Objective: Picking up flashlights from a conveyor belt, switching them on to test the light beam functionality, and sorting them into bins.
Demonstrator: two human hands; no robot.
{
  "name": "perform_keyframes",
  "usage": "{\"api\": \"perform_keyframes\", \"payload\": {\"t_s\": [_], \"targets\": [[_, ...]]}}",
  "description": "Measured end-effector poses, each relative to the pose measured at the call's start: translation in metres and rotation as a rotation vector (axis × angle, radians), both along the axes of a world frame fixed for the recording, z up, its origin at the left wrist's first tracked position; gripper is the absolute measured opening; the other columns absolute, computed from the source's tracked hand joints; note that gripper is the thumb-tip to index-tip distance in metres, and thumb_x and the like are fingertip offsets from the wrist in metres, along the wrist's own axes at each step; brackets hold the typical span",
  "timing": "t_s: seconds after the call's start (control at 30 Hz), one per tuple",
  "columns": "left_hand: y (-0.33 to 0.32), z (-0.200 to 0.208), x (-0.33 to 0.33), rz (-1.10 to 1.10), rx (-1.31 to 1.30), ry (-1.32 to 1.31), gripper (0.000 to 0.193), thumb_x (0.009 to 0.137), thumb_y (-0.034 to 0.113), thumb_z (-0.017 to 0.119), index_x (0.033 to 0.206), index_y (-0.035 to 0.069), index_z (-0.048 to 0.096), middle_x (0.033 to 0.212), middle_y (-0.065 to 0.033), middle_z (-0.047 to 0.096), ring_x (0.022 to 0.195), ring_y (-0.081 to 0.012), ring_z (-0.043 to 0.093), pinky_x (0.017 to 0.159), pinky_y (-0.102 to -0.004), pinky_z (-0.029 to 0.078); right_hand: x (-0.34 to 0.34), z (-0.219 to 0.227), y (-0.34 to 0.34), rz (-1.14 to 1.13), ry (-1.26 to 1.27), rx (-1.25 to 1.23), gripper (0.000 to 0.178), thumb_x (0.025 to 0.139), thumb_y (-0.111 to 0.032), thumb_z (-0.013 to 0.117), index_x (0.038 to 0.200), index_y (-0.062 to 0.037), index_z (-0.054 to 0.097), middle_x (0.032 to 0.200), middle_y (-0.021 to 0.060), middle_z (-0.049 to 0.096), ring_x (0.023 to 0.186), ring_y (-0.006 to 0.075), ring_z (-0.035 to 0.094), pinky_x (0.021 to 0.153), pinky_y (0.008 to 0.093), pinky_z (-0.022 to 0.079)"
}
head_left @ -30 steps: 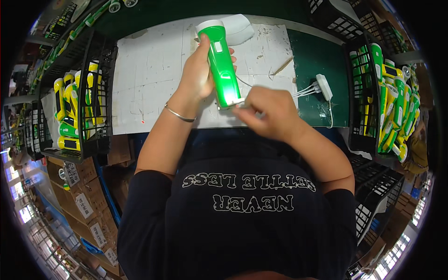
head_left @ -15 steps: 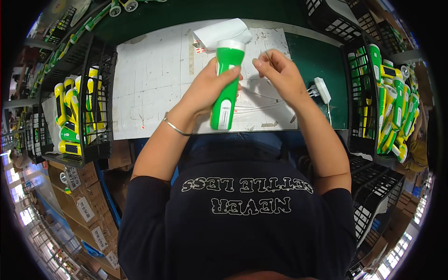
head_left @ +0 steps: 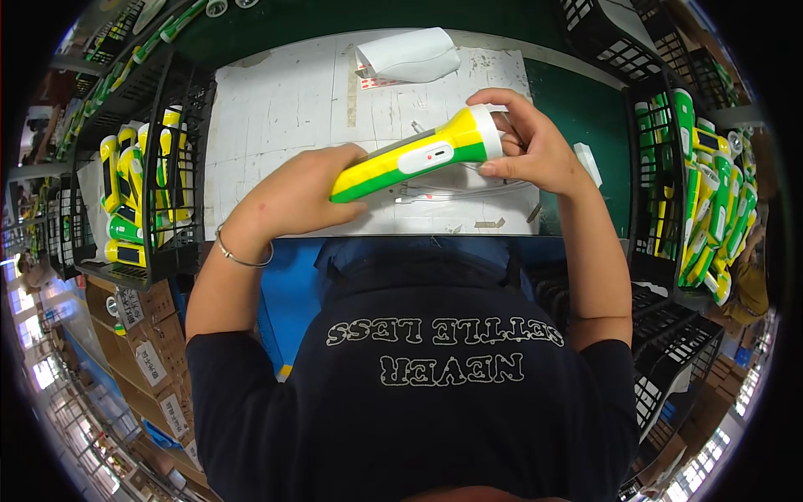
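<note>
A yellow and green flashlight (head_left: 389,171) lies slantwise in the air over the worktable, its white-rimmed head up at the right. On its side is a pale oval panel with a red dot and a small dark slot. My left hand (head_left: 305,191) is closed around the tail end. At the head, my right hand (head_left: 544,151) curls its fingers and thumb about the white rim. Behind and below the flashlight run white cables (head_left: 468,195) with a plug end near the middle. A white adapter (head_left: 588,164) sits just beyond my right wrist, partly hidden.
White paper (head_left: 276,109) covers much of the green table (head_left: 577,100), with a curled white sheet (head_left: 410,58) at the back. Black crates of flashlights stand at the left (head_left: 150,180) and right (head_left: 648,217). Cardboard boxes (head_left: 150,364) are at the lower left.
The flashlight has swung from upright to slanted, and its yellow side with the oval panel now shows. My right hand has come onto its head; my left hand has moved left and down.
</note>
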State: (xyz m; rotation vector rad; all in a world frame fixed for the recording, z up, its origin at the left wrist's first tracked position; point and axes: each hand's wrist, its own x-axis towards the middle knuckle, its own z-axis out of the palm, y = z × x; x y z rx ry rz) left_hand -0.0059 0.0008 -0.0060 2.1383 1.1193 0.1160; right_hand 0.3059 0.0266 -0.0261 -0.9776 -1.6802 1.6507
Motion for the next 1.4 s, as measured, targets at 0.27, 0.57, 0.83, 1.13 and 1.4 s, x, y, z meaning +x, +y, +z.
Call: {"api": "perform_keyframes", "payload": {"t_s": [0.27, 0.57, 0.83, 1.13, 1.4], "targets": [[0.003, -0.042, 0.023, 0.382, -0.540, -0.591, 0.069, 0.076, 0.013, 0.072, 0.135, 0.002, 0.039, 0.094, -0.0037, 0.055, 0.076, -0.0109, 0.055, 0.068, -0.0244, 0.048, -0.057, -0.056, 0.010, -0.256, -0.736, 0.471, 0.038, 0.080, -0.024, 0.070, 0.111, -0.0057, 0.059, 0.093, 0.0098, 0.064, 0.079, 0.0216, 0.063, 0.073, 0.0332, 0.050], [0.008, -0.068, 0.035, 0.494, -0.196, -0.527, 0.074, 0.073, 0.020, 0.074, 0.136, 0.002, 0.039, 0.119, -0.0163, 0.058, 0.108, -0.0224, 0.057, 0.093, -0.0319, 0.044, -0.048, -0.056, 0.010, -0.243, -0.202, 0.161, 0.023, 0.085, -0.028, 0.067, 0.088, -0.0047, 0.068, 0.076, 0.0033, 0.066, 0.069, 0.0120, 0.058, 0.061, 0.0278, 0.045], [0.008, -0.058, 0.056, 0.392, 0.283, -0.375, 0.068, 0.073, 0.014, 0.068, 0.136, 0.010, 0.041, 0.112, -0.0172, 0.058, 0.096, -0.0335, 0.061, 0.086, -0.0380, 0.049, -0.037, -0.037, 0.006, -0.333, -0.116, -0.018, 0.022, 0.084, -0.025, 0.069, 0.084, -0.0027, 0.068, 0.072, -0.0003, 0.064, 0.065, 0.0042, 0.053, 0.058, 0.0207, 0.041], [0.003, -0.055, 0.062, 0.400, 0.445, -0.177, 0.069, 0.074, 0.011, 0.065, 0.137, 0.016, 0.038, 0.098, -0.0167, 0.054, 0.083, -0.0381, 0.060, 0.071, -0.0451, 0.051, -0.044, -0.048, 0.003, -0.416, -0.026, -0.157, 0.023, 0.083, -0.022, 0.071, 0.084, 0.0011, 0.067, 0.074, 0.0027, 0.065, 0.070, 0.0069, 0.055, 0.064, 0.0216, 0.043], [0.013, -0.022, 0.008, 0.666, 0.775, -0.714, 0.066, 0.081, 0.017, 0.071, 0.134, -0.003, 0.038, 0.112, -0.0136, 0.055, 0.108, -0.0175, 0.051, 0.095, -0.0331, 0.041, -0.043, -0.042, -0.017, -0.367, -0.233, 0.001, 0.021, 0.083, -0.020, 0.069, 0.088, 0.0003, 0.066, 0.071, -0.0016, 0.059, 0.065, 0.0038, 0.048, 0.058, 0.0204, 0.040]]}}
